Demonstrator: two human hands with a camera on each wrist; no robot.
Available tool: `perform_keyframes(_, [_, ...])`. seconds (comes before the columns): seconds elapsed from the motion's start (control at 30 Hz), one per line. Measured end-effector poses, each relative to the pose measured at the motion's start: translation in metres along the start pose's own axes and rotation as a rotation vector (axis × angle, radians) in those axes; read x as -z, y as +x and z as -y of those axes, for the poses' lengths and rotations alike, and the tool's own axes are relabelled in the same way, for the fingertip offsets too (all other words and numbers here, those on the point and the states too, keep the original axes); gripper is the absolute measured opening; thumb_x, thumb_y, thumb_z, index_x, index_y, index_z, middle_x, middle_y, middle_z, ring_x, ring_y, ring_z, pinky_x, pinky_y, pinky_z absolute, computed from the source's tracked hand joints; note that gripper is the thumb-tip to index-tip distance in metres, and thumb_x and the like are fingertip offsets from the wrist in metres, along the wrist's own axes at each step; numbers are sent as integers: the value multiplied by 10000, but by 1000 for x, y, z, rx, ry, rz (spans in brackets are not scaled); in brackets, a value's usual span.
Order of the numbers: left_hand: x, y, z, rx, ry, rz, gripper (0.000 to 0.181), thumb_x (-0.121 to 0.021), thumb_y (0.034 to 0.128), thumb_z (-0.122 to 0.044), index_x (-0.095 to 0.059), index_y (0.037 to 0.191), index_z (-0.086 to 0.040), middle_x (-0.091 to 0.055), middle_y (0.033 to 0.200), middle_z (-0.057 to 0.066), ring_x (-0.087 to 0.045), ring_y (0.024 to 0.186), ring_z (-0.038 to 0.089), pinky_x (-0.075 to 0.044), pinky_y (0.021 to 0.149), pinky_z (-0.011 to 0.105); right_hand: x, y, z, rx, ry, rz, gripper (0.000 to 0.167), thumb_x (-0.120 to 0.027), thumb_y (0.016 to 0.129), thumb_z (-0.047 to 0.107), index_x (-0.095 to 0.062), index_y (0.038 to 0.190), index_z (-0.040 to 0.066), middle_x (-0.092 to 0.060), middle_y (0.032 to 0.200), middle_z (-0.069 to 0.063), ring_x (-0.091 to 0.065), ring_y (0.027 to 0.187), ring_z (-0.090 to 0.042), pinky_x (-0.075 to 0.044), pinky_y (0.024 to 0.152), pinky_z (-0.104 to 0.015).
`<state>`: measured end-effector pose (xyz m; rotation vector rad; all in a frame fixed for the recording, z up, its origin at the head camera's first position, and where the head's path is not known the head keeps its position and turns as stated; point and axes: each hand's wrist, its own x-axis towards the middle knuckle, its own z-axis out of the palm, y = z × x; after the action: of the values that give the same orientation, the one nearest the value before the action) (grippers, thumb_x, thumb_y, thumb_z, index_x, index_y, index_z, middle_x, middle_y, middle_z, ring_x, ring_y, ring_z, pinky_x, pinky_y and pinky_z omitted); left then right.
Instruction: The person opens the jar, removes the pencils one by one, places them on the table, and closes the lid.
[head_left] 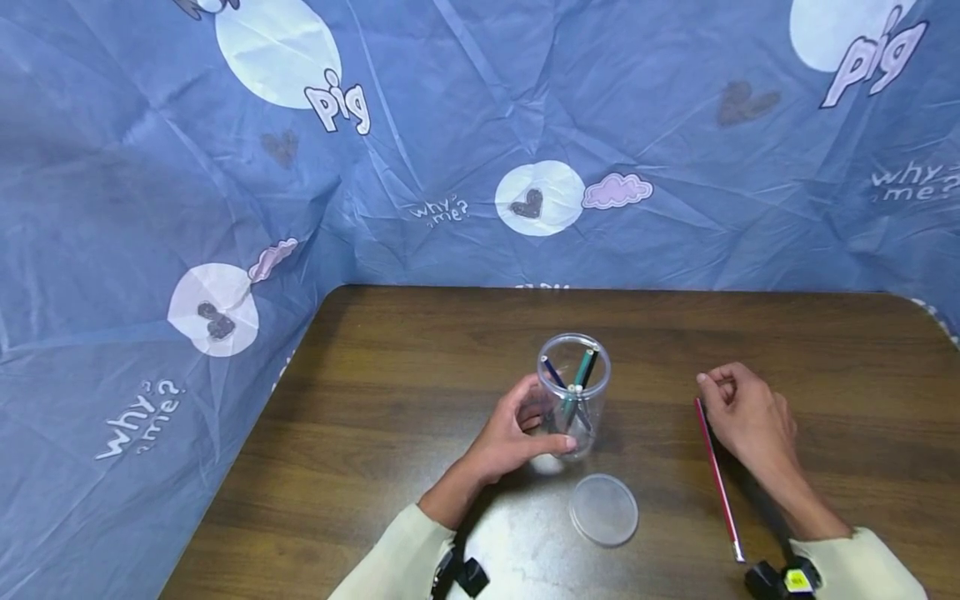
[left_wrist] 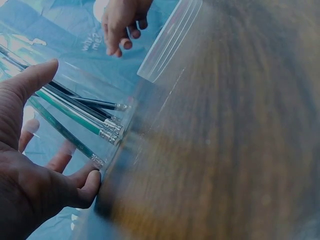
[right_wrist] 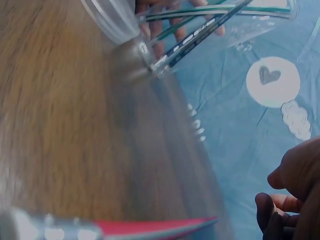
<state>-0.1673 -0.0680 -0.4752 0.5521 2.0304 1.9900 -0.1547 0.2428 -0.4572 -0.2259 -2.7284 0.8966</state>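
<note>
A clear plastic jar [head_left: 573, 417] stands upright on the table with several pencils [head_left: 582, 371] in it, some green and some dark. My left hand [head_left: 517, 429] grips the jar from its left side, thumb at the front. In the left wrist view, the metal ferrules of the pencils [left_wrist: 75, 115] show near the jar's base. On the right, a red pencil [head_left: 717, 479] lies on the table, its point away from me. My right hand [head_left: 750, 417] hovers beside that point, fingers loosely bent, holding nothing; the right wrist view shows the red pencil [right_wrist: 155, 228] apart from the fingers.
A round translucent lid [head_left: 604, 510] lies flat on the table just in front of the jar. The brown wooden table [head_left: 390, 375] ends at the back against a blue printed cloth [head_left: 450, 125], which also hangs along the left side.
</note>
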Motion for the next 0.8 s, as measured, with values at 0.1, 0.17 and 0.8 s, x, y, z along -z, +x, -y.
perform_keyframes(0.1, [0,0,1,5,1,2,721,-813,740,48,-498,1373,-94,-582,1293,159,-573,1206,262,-455,1032,395,3,-2,6,17,12,-2,332,-540,1014,364,-639,1055,50,-641,803,-55,-552,646,-198,-373,534,-353])
perform_keyframes(0.17, [1,0,2,3,-1,3,720,-812,742,47,-497,1374,-96,-581,1292,162,-572,1209,270,-455,1033,397,5,-3,9,33,23,-9,339,-534,1017,365,-638,1065,46,-647,820,-67,-562,660,-199,-380,541,-359])
perform_keyframes(0.8, [0,0,1,2,1,2,715,-811,742,42,-499,1371,-94,-593,1289,145,-573,1201,231,-449,1039,395,15,-12,42,204,129,-119,192,-632,983,257,-677,1028,76,-634,770,-11,-480,605,-53,-356,567,-264])
